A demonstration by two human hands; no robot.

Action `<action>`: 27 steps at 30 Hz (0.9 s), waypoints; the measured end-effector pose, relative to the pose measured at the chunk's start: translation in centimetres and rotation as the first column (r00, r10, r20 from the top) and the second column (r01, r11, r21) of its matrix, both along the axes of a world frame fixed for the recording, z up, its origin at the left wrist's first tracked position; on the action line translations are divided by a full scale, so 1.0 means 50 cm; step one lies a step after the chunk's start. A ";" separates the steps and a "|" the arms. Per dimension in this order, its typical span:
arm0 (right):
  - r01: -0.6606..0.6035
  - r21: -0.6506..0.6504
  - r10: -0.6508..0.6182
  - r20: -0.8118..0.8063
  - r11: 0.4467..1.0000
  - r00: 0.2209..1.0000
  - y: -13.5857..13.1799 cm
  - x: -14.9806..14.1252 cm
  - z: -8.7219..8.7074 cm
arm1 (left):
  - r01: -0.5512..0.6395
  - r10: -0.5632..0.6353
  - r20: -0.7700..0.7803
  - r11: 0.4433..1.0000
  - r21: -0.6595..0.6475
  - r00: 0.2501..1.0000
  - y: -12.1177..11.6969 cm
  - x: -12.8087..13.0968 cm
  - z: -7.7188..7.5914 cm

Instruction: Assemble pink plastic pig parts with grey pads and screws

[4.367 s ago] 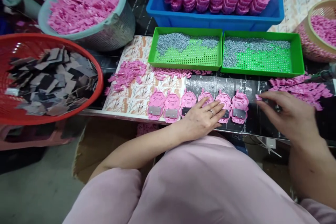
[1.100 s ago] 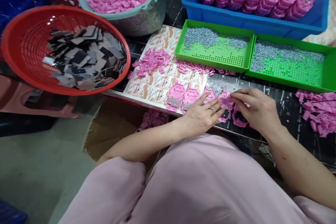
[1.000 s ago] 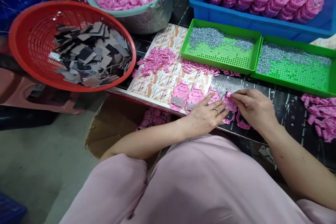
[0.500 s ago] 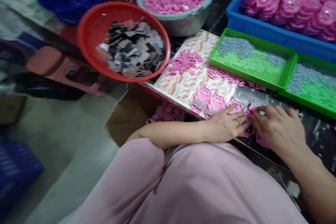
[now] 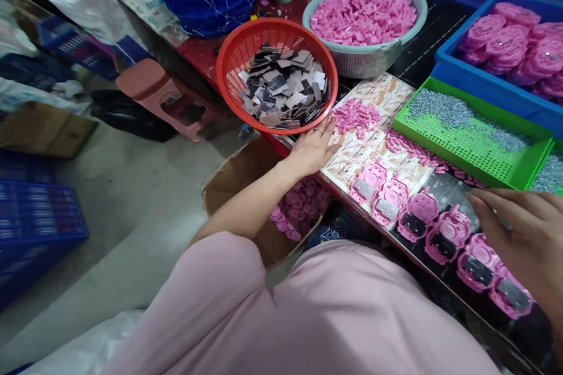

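Note:
My left hand (image 5: pixel 310 149) reaches out with its fingers extended, over the table edge. Its fingertips are at a pile of small pink plastic pieces (image 5: pixel 357 116), beside the red basket (image 5: pixel 226 79) of flat grey and black squares (image 5: pixel 285 91). My right hand (image 5: pixel 523 228) hovers above the near end of a row of pink plastic casings (image 5: pixel 419 211). Its thumb and index finger come together at the tips; anything between them is too small to make out. Grey or black plates lie on the casings along the table's front edge.
A grey-blue basin (image 5: pixel 367 58) of pink parts stands behind the red basket. Green trays (image 5: pixel 488 155) hold small metal pieces, next to a blue crate (image 5: pixel 492 85) of pink bundles. Below the table edge is a cardboard box (image 5: pixel 237 173); a pink stool (image 5: pixel 145 79) stands left.
My left hand has left the casings and moved left to the small pink pieces. My right hand has drawn away from the left one, uncovering the row. The view has shifted left.

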State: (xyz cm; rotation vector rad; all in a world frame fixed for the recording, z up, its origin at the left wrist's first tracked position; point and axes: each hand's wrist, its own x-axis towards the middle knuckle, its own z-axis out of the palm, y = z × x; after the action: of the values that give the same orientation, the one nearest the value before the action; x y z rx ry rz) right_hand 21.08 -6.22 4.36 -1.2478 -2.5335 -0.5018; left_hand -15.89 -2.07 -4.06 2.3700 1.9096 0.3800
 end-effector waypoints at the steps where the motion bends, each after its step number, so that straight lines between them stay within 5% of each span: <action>1: -0.048 -0.028 0.048 0.001 0.998 0.999 0.019 -0.025 0.005 | -0.025 0.025 0.019 0.999 -0.019 0.999 0.002 -0.005 -0.006; 4: -0.221 -0.059 0.220 -0.030 0.973 0.975 0.084 -0.125 -0.010 | -0.079 0.083 0.081 0.995 -0.060 0.993 0.019 0.008 -0.023; 8: -0.125 -0.262 0.148 0.068 0.957 0.987 0.160 -0.267 -0.056 | -0.041 0.048 0.108 0.997 -0.070 0.993 0.055 0.046 -0.028; 12: -0.034 -0.350 0.063 0.072 0.936 0.995 0.203 -0.340 -0.080 | 0.074 -0.067 0.076 0.993 -0.089 0.995 0.066 0.071 -0.018; 22: -0.088 -0.468 0.154 0.106 0.879 0.982 0.220 -0.279 -0.058 | 0.263 -0.251 0.130 0.961 -0.081 0.959 0.058 0.102 -0.016; 27: -0.193 -0.436 0.267 0.115 0.879 0.957 0.229 -0.268 -0.061 | 0.230 -0.242 0.187 0.970 0.084 0.952 0.041 0.068 0.008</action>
State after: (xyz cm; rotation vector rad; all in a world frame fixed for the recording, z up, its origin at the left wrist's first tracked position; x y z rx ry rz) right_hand 7.69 5.25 1.31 -1.0352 -2.9992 0.0001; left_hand -12.47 0.00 -3.66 2.4567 1.5310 0.6328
